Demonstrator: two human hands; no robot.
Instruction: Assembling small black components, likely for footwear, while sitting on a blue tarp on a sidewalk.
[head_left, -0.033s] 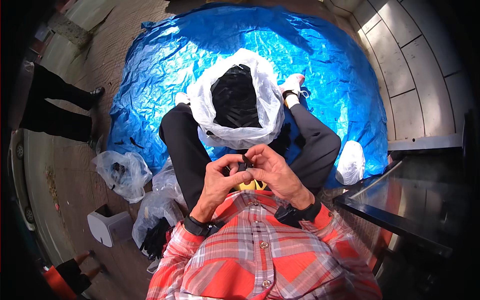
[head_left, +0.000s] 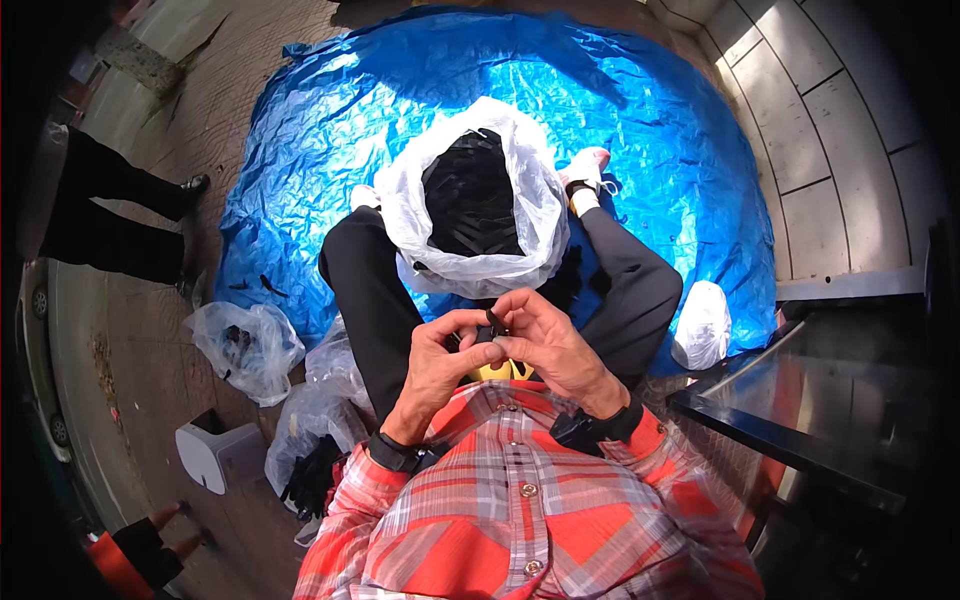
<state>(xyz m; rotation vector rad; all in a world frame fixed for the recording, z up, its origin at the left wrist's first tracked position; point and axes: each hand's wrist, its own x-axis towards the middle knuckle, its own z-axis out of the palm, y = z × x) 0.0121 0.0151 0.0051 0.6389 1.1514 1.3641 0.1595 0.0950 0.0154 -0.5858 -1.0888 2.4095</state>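
My left hand (head_left: 445, 362) and my right hand (head_left: 555, 350) meet above my lap, thumbs and fingertips pinched together. Between them is a small black piece (head_left: 493, 325), strip-like at its top; the fingers cover most of it, so its exact kind cannot be made out. Just beyond the hands, between my legs, stands an open white plastic bag (head_left: 545, 215) with its rim rolled outward. It is filled with many black strip-like pieces (head_left: 470, 195). Something yellow with black marks (head_left: 510, 369) shows below my hands, partly hidden by them.
A crumpled blue tarp (head_left: 310, 130) lies under my legs. At left are a clear bag (head_left: 265, 350) with black pieces, another clear bag (head_left: 310, 425) beside a black bundle (head_left: 318, 475), and a grey-white bin (head_left: 220, 455). A white bundle (head_left: 703, 325) and dark glossy ledge (head_left: 790, 440) are right. A person (head_left: 110, 210) stands left.
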